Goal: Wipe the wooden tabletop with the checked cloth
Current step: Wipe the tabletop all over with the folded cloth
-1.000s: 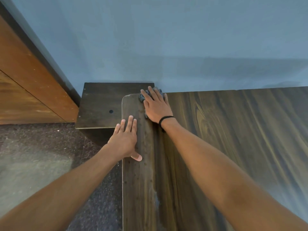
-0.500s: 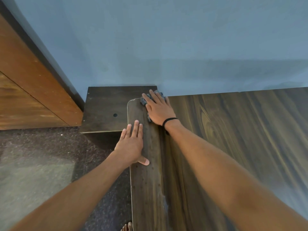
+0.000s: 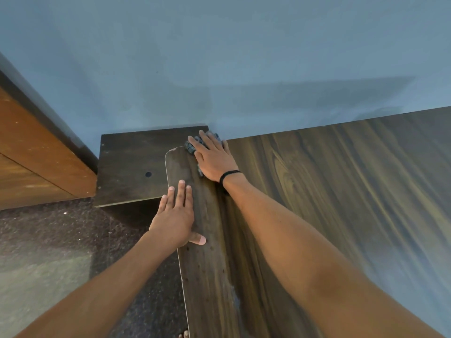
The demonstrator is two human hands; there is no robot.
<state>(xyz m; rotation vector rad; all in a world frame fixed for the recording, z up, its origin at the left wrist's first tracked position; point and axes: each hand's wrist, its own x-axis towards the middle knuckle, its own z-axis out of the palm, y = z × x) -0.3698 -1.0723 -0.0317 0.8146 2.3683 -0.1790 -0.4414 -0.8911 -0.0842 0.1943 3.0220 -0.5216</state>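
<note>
Wooden tabletop [image 3: 341, 203]: dark streaked grain, spreads rightward from both hands. Strip along its left edge darker, dotted with small holes; rounded far corner just left of right hand [image 3: 213, 158]. Checked cloth [image 3: 191, 147] bunched on top at that corner, under right hand's flat fingers. Left hand [image 3: 174, 220] flat on left edge, nearer than right, thumb lying on top. Pale worn patch between hands. Lower dark panel [image 3: 131, 167], one round hole, left of both hands. Speckled floor [image 3: 61, 240] under left forearm.

No text, label, brand or number can be read anywhere.
</note>
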